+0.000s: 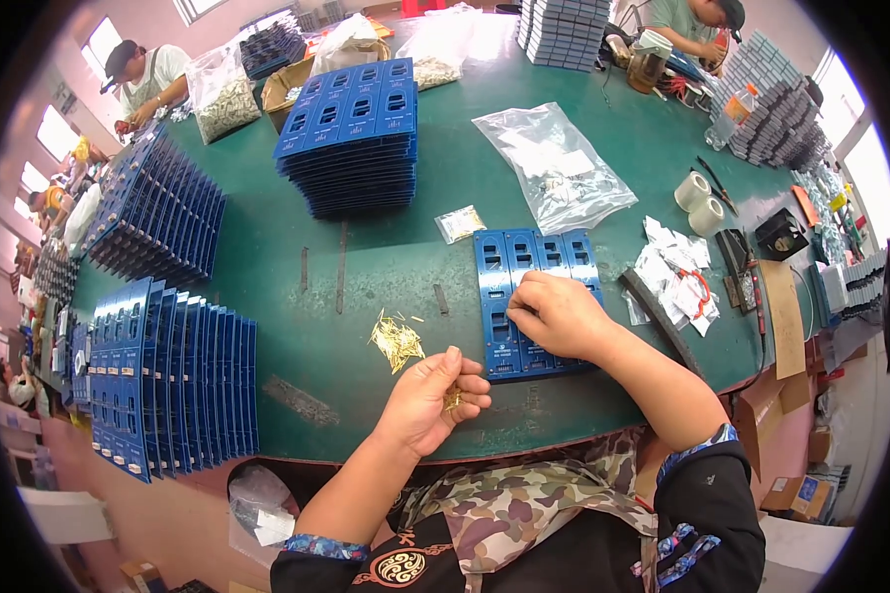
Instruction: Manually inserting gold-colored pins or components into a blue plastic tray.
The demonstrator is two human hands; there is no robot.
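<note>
Left hand (433,397) cupped, pinching a few gold pins (453,399) near the table's (386,267) front edge; more pins (397,341) heaped just beyond. Right hand (556,314) curled, fingertips pressing on the blue panel (524,259) lying flat mid-table. Pins probably light, thin, easily bent or dropped: best pinched along the shaft. Panel looks stiff; steady from above, lift by edges

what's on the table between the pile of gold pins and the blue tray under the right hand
In the head view, only a short dark strip lies on the bare green table between the gold pins and the blue tray under the right hand.
</note>
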